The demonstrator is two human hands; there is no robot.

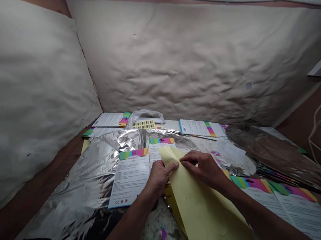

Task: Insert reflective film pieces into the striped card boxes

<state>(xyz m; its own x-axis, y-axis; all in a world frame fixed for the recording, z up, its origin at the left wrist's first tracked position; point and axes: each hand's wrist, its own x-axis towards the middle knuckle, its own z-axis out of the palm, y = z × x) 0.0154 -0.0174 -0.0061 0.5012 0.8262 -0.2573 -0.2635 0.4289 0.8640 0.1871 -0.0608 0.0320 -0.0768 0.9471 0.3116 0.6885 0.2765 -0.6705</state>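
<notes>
Hands, two, bare: left hand [160, 178] with fingers extended and together, right hand [204, 167] half-curled, both forearms reaching forward from the lower edge of view. Both lie on the upper end of a yellow paper sheet [206, 214], directly beneath and between them; how firmly either hand grips cannot be told. Sheet: long, smooth, lightly creased, top corner bent up, lower end running toward the viewer.

Beyond the hands: cream padded wall [198, 53]. To the left hand's side: crumpled silver foil sheet [76, 186], partly under the yellow sheet. To the right hand's side: second foil sheet [278, 154]. Under both hands: speckled counter [157, 238]. Around them: printed leaflets with rainbow-striped headers, one [129, 180] just beside the left hand, another [303, 211] right of the right hand. Farther ahead: clear plastic bag [144, 117], small gold-patterned card [144, 125].
</notes>
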